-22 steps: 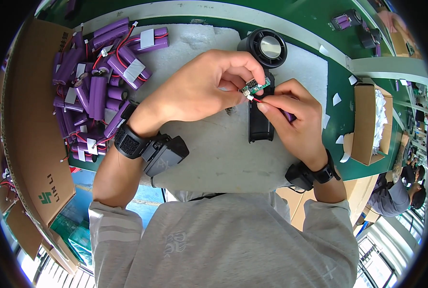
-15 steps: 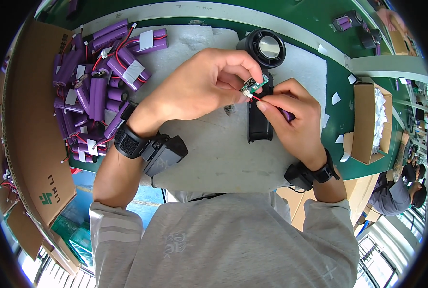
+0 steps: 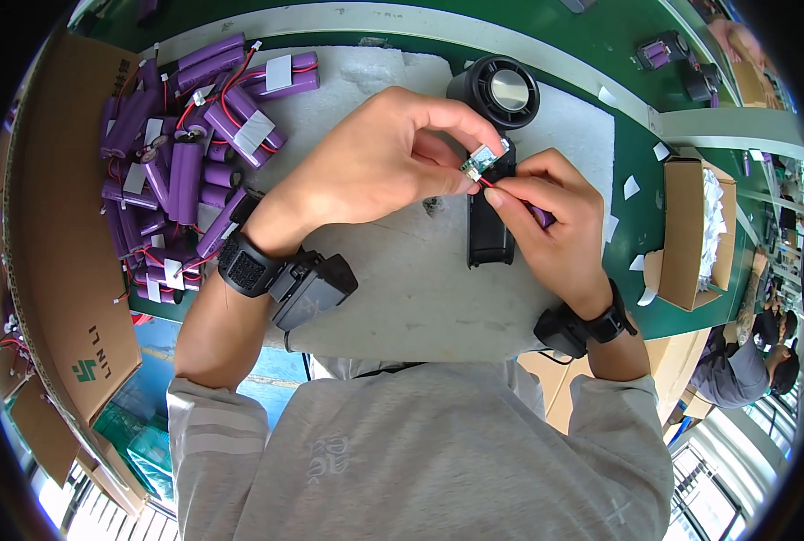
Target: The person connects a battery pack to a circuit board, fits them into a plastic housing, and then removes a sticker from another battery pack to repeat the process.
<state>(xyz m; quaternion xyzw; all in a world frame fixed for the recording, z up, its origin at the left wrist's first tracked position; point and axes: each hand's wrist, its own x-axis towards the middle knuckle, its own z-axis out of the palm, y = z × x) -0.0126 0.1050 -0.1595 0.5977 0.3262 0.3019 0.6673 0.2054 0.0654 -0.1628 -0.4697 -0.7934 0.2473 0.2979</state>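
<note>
My left hand pinches a small green circuit board between thumb and fingertips. A white plug with a red wire sits at the board's lower edge; whether it is fully seated I cannot tell. My right hand, closed, grips that wire close to the plug between thumb and forefinger. Under its fingers shows part of a purple battery pack, mostly hidden. Just behind both hands lies a black device housing with a round head and an open handle shell, resting on a white foam pad.
Purple battery packs with red wires and white plugs are heaped at the left beside a tall cardboard box. On the right stands a small carton of white pieces, near paper scraps. A co-worker sits far right.
The circuit board has tilted and shifted slightly right in my left fingers, showing more of its face. My right hand keeps nearly the same place at the wire.
</note>
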